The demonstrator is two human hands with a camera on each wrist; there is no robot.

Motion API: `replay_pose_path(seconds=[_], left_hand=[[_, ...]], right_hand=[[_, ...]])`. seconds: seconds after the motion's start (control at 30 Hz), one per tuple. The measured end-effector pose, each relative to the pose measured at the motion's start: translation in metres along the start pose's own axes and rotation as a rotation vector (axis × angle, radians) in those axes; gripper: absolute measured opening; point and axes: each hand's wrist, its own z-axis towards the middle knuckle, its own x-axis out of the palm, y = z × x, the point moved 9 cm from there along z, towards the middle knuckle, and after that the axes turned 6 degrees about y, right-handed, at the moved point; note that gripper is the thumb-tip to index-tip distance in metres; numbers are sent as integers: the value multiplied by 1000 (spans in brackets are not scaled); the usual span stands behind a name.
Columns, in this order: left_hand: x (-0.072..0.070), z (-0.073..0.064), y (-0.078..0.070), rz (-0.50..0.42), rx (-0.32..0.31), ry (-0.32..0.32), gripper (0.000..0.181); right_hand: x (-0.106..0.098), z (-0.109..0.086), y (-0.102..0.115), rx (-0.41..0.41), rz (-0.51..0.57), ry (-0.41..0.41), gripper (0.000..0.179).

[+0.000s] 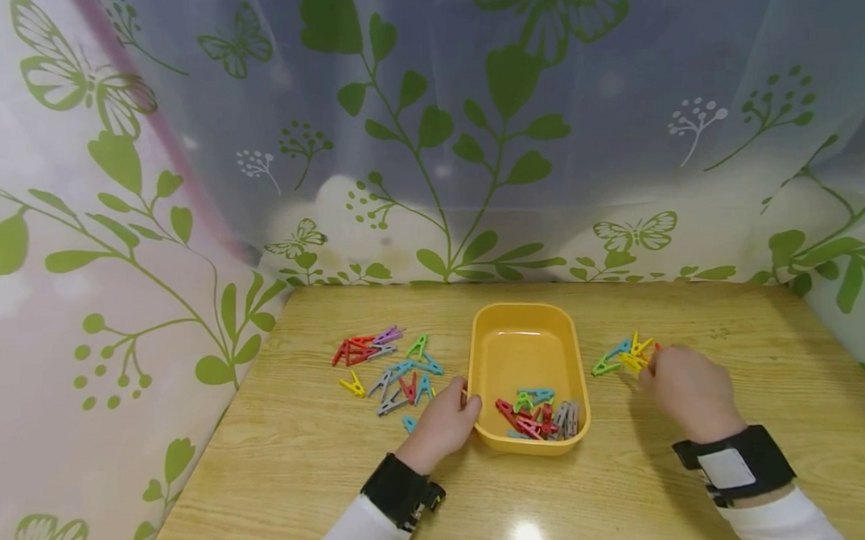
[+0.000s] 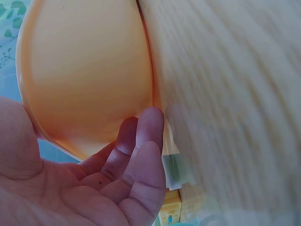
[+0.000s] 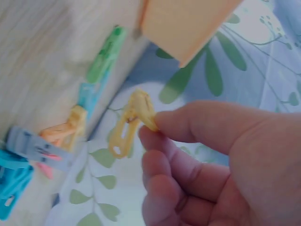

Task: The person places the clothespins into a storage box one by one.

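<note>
A yellow plastic tray (image 1: 526, 354) stands on the table with several red, grey, green and blue clothespins in its near end. My left hand (image 1: 442, 423) grips the tray's left side, thumb at the rim and fingers against the outer wall, as the left wrist view also shows. My right hand (image 1: 691, 391) is to the right of the tray. Between thumb and forefinger it pinches a yellow clothespin (image 3: 123, 134), held up off the table. Near it lies a small group with a green clothespin (image 3: 106, 55) and a blue clothespin (image 3: 89, 96); my hand hides part of this group in the head view.
Left of the tray several loose clothespins (image 1: 408, 368) lie scattered, in red, purple, grey, blue, green and yellow. The wooden table (image 1: 326, 484) ends at a patterned curtain (image 1: 414, 182) behind and at the sides.
</note>
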Motion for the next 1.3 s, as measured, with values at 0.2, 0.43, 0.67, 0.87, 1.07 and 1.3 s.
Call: replay_pose_path(seconds=[0.2,0.43,0.67,0.87,1.07,1.3], left_hand=[[0,0,-1,0,2,-1,33],[-2,-2,-4,-14,21,-7,33],[-2,-2,-4,-3,17,-8,33],[-1,-2,-3,-6,1,-2,35],[0,-1,-1,-1,-7,1,35],[0,0,-1,-3,5,0,34]], right_hand=[[-24,-11,25,-64,-29,-171,19],[-37,-24,58,-160,-3,-279,14],[-30,-33,90,-297,2,-318,11],[-13,-38,113,-400,-44,-277,13],[2,-37,120,-397,-62,-201,13],[7,-38,124,-409,-46,-185,14]])
